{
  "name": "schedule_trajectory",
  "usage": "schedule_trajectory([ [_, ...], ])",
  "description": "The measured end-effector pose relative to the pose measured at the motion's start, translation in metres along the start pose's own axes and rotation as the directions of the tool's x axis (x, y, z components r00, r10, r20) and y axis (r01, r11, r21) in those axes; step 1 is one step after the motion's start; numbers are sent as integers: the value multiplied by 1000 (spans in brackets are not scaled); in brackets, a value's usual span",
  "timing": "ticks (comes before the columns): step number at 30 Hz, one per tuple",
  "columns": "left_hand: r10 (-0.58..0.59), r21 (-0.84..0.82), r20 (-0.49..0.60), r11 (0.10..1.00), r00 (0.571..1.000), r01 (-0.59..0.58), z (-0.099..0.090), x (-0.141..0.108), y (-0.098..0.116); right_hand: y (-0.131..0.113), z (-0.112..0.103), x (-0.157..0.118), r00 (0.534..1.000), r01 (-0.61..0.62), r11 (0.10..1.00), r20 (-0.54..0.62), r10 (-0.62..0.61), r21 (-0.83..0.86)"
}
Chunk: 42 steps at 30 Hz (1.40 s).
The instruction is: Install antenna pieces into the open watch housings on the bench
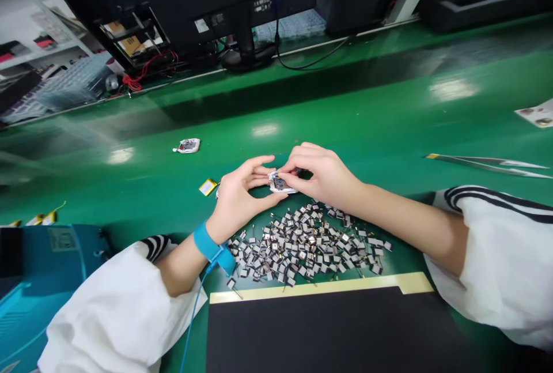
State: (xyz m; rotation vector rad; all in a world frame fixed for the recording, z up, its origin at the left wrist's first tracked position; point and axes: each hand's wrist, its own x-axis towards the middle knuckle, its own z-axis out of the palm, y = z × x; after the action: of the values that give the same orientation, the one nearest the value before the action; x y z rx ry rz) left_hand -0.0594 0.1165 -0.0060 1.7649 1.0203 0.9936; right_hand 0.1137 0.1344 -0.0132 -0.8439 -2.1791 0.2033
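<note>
**Inspection record, bench position.** The module (280,183), a small circuit piece wrapped in white, is held clear of the green tabletop (380,125), centred between both hands. The right hand (322,174) pinches it from above between thumb and fingertips, the other fingers curled. The left hand (239,197) is partly open, its fingers curving in toward the module's near edge; contact on that side cannot be confirmed. This opposed hold appears to steady the part for close work, though the part's detail is partly hidden by the fingers.

A wrist strap (209,244) circles the left wrist, its blue cord (194,315) running off toward 6 o'clock; this suggests static control at the station. A dense pile (302,243) of small metal-and-black components lies at 6 o'clock from the module, directly below the hands, apparently placed for short reach. A yellow battery (208,187) lies at 9 o'clock, just beside the left hand. A second module (188,145) rests at 10 o'clock, well apart. Tweezers (488,165) lie at 3 o'clock, within the right arm's reach. A black panel (328,332) with a cream edge sits beyond the pile, near the body, and a blue machine (43,269) stands at 8 o'clock.
</note>
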Motion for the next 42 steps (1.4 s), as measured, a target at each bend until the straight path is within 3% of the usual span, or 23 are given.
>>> schedule_trajectory([
  [3, -1, 24, 19, 1000, 1000, 1, 0, 0, -1, 0, -4, -1, 982, 175, 954, 107, -153, -243],
  [5, -15, 50, 29, 999, 999, 13, -1, 0, -2, -1, -6, -2, 971, 217, 923, 167, -171, -316],
  [8, -50, 100, 30, 994, 998, 46, -1, 0, -3, 0, -5, -3, 973, 185, 942, 189, -135, -279],
  [14, -69, 146, 36, 987, 997, 63, 0, 2, -4, 1, -3, 1, 990, 109, 976, 103, -91, -187],
  [19, -65, 138, 43, 989, 997, 58, 1, 2, -3, -4, -4, 6, 979, 123, 965, 187, -80, -233],
  [27, 8, 162, 76, 987, 997, -21, -1, 1, -4, -9, -9, 12, 897, 393, 833, 359, -256, -389],
  [33, 25, 195, 131, 980, 991, -50, 3, -2, -2, -15, -15, 11, 841, 532, 731, 368, -397, -427],
  [35, 27, 204, 116, 978, 993, -51, 2, 0, 2, -14, -20, 11, 849, 519, 743, 354, -392, -422],
  [37, 48, 224, 48, 973, 998, -57, -8, 5, 5, -9, -28, 14, 891, 448, 806, 269, -366, -387],
  [40, 95, 277, -157, 960, 983, -49, -41, 20, -3, -3, -43, 21, 969, 244, 923, 35, -245, -298],
  [42, 102, 330, -294, 944, 950, 1, -69, 30, -18, -1, -49, 24, 993, 117, 964, 13, -117, -238],
])
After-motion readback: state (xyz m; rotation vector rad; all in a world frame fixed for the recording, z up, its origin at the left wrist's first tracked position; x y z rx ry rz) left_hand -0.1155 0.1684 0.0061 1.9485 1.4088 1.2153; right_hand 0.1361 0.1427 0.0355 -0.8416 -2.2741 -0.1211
